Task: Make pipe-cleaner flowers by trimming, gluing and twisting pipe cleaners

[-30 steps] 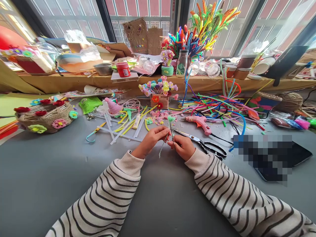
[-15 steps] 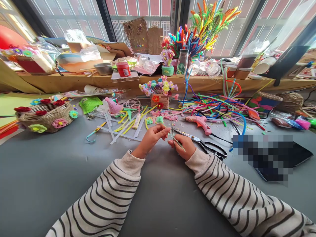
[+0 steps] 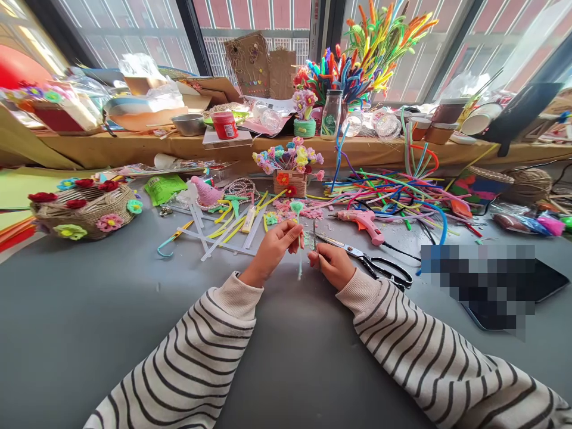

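My left hand (image 3: 276, 244) pinches the stem of a small mint-green pipe-cleaner flower (image 3: 296, 208), held upright, its stem running down past my fingers to the grey table (image 3: 89, 322). My right hand (image 3: 331, 263) sits just to the right, fingers closed on a thin dark green wire (image 3: 314, 233) that sticks up beside the flower stem. Both hands hover low over the table, almost touching each other. Scissors (image 3: 370, 262) lie just right of my right hand.
A pink glue gun (image 3: 363, 221) lies behind the scissors, with a heap of coloured pipe cleaners (image 3: 402, 193) beyond. A woven basket with flowers (image 3: 83, 208) stands far left, a small flower box (image 3: 289, 173) at centre back. A black tablet (image 3: 543, 280) rests at right.
The flower has swung from tilted left to upright in my left hand. The green wire in my right hand turned from slanting down-right to pointing up. Both hands stayed in place.
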Tool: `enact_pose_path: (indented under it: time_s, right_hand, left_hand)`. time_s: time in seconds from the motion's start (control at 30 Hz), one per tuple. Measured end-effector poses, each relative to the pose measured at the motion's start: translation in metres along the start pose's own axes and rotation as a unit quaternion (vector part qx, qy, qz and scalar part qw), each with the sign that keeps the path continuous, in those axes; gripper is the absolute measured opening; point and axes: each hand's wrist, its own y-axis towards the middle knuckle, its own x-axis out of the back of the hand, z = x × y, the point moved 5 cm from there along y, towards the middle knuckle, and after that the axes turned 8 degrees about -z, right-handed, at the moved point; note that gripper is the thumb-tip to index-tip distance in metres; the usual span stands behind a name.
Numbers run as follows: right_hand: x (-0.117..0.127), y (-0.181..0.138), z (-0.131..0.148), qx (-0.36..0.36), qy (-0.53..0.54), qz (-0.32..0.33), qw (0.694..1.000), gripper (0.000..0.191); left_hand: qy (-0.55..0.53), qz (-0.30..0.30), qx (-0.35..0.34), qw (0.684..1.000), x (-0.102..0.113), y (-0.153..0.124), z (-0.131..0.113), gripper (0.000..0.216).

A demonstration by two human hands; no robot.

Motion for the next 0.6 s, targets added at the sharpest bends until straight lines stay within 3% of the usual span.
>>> enact_pose_path:
  time_s: [0.23, 0.6]
  right_hand:
    - [-0.0020, -0.0015, 0.0086, 0.023, 0.043, 0.038, 0.998, 0.053]
    - [-0.0053, -0.0024, 0.0023, 0.010, 0.042, 0.056, 0.997, 0.056]
  left_hand:
    - [0.010, -0.021, -0.012, 1.000, 0.0029, 0.0006, 0.0008, 0.018]
    - [0.007, 0.019, 0.038, 0.999, -0.0031, -0.0004, 0.0044, 0.022]
